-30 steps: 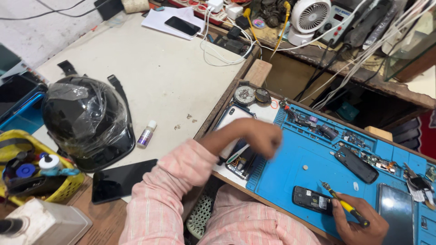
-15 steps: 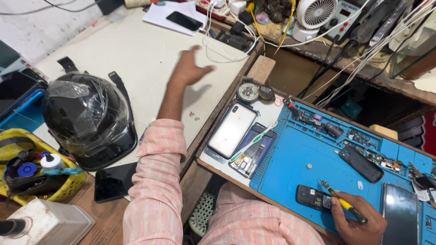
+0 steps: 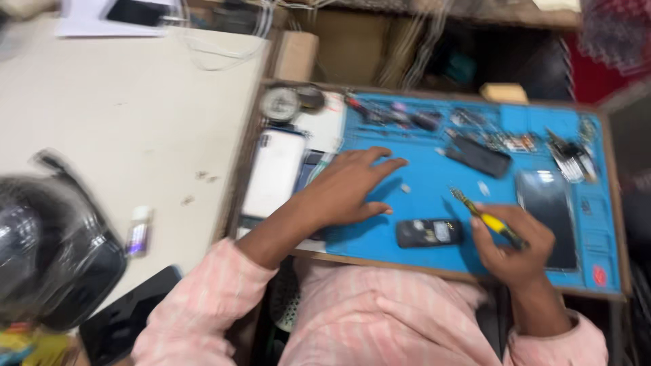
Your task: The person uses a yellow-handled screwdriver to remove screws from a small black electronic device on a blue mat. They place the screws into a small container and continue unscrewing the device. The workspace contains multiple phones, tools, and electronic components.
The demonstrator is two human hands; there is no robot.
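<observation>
- A black helmet [image 3: 51, 251] is seen at the far left of the counter [image 3: 135, 122], with a small vial [image 3: 138, 230] just beside it at its 3 o'clock and a dark phone [image 3: 125, 318] lying flat at its 5 o'clock; these are best left undisturbed.
- A white phone [image 3: 274, 173] is laid face down at the left edge of the blue work mat [image 3: 434, 135], at 9 o'clock from the left hand [image 3: 346, 186].
- The left hand is spread flat on the mat, fingers splayed and open, with nothing gripped; it lies near the small black phone [image 3: 429, 232], which sits at its 4 o'clock, apart from the fingertips.
- As a judgement, the small black phone would be steadied best if the left hand were brought down onto its left end, so that it is pinned before the tool is pressed in.
- The right hand [image 3: 512, 247] is closed around a yellow-handled screwdriver [image 3: 489, 219], whose tip points toward 10 o'clock, above and to the right of the small black phone.
- The tip should be seated squarely before any turning; slipping is judged the main risk, and tiny white bits [image 3: 405, 188] on the mat could be swept away.
- A large dark phone [image 3: 548, 213] lies at 2 o'clock from the right hand, and another dark handset [image 3: 479, 156] lies at 12 o'clock of the screwdriver tip.
- The picture is blurred, so finer parts cannot be told.
</observation>
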